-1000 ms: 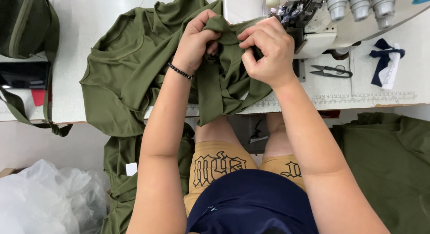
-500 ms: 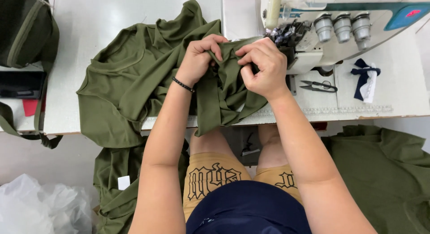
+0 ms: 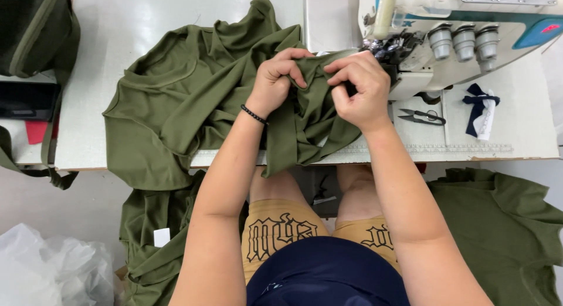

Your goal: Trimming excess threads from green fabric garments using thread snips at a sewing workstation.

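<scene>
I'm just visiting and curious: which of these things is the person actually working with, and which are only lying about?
In use:
- olive green garment, bunched and gripped by left hand and right hand
- sewing machine, right beside the hands

Lying about:
- small scissors
- dark ribbon piece
- green bag
- white plastic bag
- green fabric pile below the table

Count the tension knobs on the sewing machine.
3. The knobs sit in a row on the front of the sewing machine, upper right: left, middle, right. Others may be hidden beyond the top edge of the frame.
</scene>
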